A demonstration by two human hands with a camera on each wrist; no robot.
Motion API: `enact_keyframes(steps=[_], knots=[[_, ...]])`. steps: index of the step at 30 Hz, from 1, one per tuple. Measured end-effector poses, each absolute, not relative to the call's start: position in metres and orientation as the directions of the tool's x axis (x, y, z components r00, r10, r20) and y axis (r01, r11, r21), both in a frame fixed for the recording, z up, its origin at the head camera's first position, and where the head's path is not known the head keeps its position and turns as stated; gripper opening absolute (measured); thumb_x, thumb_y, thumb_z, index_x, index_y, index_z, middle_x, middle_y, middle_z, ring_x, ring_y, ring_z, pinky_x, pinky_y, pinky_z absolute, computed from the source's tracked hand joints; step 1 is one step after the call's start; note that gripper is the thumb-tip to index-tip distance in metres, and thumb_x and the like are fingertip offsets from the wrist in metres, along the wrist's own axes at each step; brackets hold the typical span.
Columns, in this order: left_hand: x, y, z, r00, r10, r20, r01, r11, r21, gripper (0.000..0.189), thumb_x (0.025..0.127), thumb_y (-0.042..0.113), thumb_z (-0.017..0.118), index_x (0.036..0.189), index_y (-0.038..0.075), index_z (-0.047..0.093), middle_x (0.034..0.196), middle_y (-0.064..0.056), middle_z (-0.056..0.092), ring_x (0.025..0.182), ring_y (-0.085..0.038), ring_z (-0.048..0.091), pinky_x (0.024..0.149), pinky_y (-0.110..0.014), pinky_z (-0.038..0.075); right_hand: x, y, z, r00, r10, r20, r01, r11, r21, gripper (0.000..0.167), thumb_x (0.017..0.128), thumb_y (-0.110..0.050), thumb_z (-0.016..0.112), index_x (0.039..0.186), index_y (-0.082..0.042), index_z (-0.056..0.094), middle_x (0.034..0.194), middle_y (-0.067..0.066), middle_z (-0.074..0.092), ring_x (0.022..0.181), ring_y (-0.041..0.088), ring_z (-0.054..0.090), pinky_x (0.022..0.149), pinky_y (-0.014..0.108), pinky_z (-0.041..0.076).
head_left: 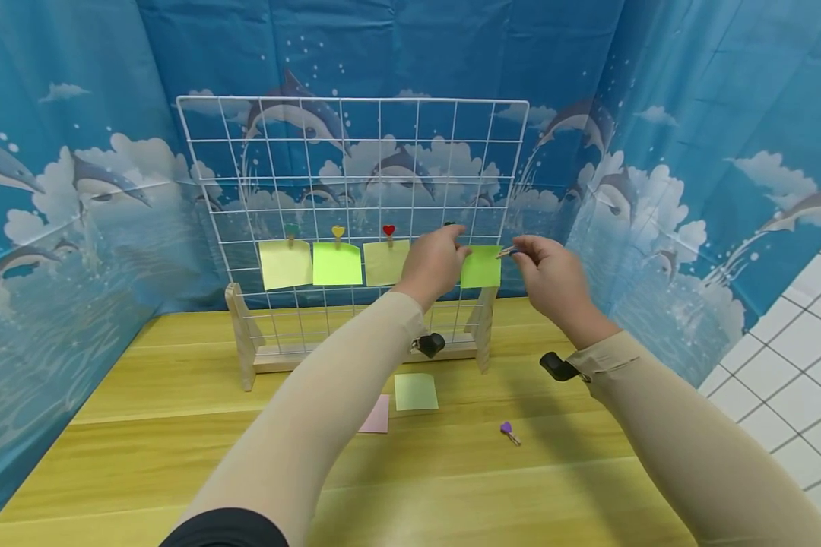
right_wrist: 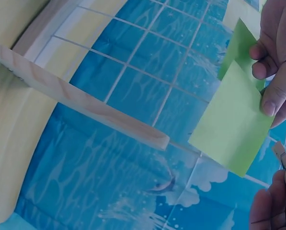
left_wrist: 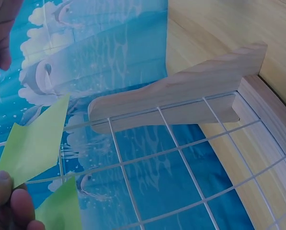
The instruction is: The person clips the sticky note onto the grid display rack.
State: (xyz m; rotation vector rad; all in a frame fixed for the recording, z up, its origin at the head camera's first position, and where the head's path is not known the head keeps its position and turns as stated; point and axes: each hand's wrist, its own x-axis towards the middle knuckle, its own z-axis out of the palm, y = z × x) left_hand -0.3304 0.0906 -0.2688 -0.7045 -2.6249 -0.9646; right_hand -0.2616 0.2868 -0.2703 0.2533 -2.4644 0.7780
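My left hand pinches a bright green sticky note by its upper left edge, against the right end of a white wire grid. My right hand grips a small wooden clothespin close to the note's upper right corner; in the right wrist view the clip stands apart from the paper. Another green note hangs just left of the held one, mostly covered by my left hand in the head view. Further left, pale yellow notes and a green note hang from heart-topped clothespins.
The grid stands in a wooden base on a wood-grain table. In front lie a pale green note, a pink note partly behind my left forearm, and a purple heart clothespin. A dolphin-print curtain hangs behind.
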Motion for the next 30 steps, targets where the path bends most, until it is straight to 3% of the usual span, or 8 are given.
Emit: enact_keyframes(steps=[4,7,13,17,20,25,30], knots=[[-0.332,0.093,-0.269,-0.855,0.328,0.402,0.510,0.671,0.538,0.045,0.111,0.033,0.055,0.154,0.019,0.054,0.126,0.002,0.075,0.106,-0.012,0.073,0.113,-0.039,0.051,-0.270,0.284,-0.266,-0.827,-0.004,0.562,-0.323,0.822,-0.470,0.031,0.112,-0.018,0.054,0.133,-0.003,0.069,0.122,0.019,0.069,0.076,0.026,0.059,0.062,0.036,0.044],[-0.334,0.094,-0.269,-0.857,0.318,0.405,0.504,0.681,0.532,0.045,0.111,0.033,0.054,0.154,0.019,0.054,0.125,0.003,0.076,0.107,-0.013,0.073,0.123,-0.043,0.042,-0.276,0.284,-0.264,-0.821,-0.011,0.571,-0.325,0.830,-0.453,0.029,0.111,-0.017,0.054,0.130,-0.002,0.070,0.118,0.018,0.065,0.092,0.030,0.060,0.074,0.043,0.048],[-0.334,0.096,-0.268,-0.863,0.298,0.408,0.489,0.695,0.528,0.045,0.112,0.033,0.053,0.155,0.020,0.053,0.127,0.003,0.076,0.104,-0.013,0.074,0.120,-0.042,0.045,-0.284,0.285,-0.261,-0.824,-0.013,0.566,-0.318,0.839,-0.443,0.031,0.112,-0.017,0.053,0.130,0.000,0.071,0.114,0.019,0.058,0.096,0.033,0.055,0.079,0.046,0.047],[-0.335,0.098,-0.268,-0.864,0.286,0.414,0.481,0.711,0.513,0.043,0.112,0.033,0.052,0.154,0.021,0.055,0.127,0.004,0.076,0.097,-0.012,0.074,0.101,-0.037,0.057,-0.290,0.285,-0.259,-0.818,-0.025,0.575,-0.314,0.857,-0.410,0.029,0.111,-0.016,0.055,0.130,-0.001,0.072,0.108,0.018,0.056,0.091,0.031,0.051,0.076,0.044,0.043],[-0.336,0.099,-0.269,-0.866,0.285,0.411,0.475,0.727,0.495,0.042,0.112,0.034,0.052,0.153,0.023,0.057,0.127,0.004,0.076,0.095,-0.012,0.073,0.084,-0.033,0.060,-0.294,0.285,-0.257,-0.815,-0.038,0.578,-0.305,0.877,-0.372,0.028,0.111,-0.016,0.056,0.129,-0.003,0.073,0.101,0.016,0.054,0.085,0.030,0.047,0.072,0.043,0.039],[-0.337,0.100,-0.270,-0.874,0.281,0.396,0.463,0.729,0.504,0.041,0.112,0.034,0.051,0.152,0.023,0.059,0.130,0.004,0.075,0.098,-0.012,0.073,0.077,-0.030,0.058,-0.300,0.281,-0.251,-0.821,-0.048,0.569,-0.281,0.902,-0.328,0.028,0.111,-0.018,0.056,0.126,-0.004,0.075,0.095,0.016,0.052,0.079,0.029,0.043,0.069,0.042,0.037],[-0.339,0.102,-0.271,-0.878,0.260,0.402,0.450,0.736,0.506,0.039,0.112,0.035,0.052,0.148,0.024,0.062,0.130,0.004,0.075,0.100,-0.012,0.074,0.078,-0.030,0.059,-0.305,0.280,-0.248,-0.828,-0.057,0.558,-0.273,0.910,-0.312,0.028,0.111,-0.018,0.056,0.124,-0.005,0.076,0.095,0.016,0.056,0.075,0.029,0.045,0.067,0.041,0.038]])
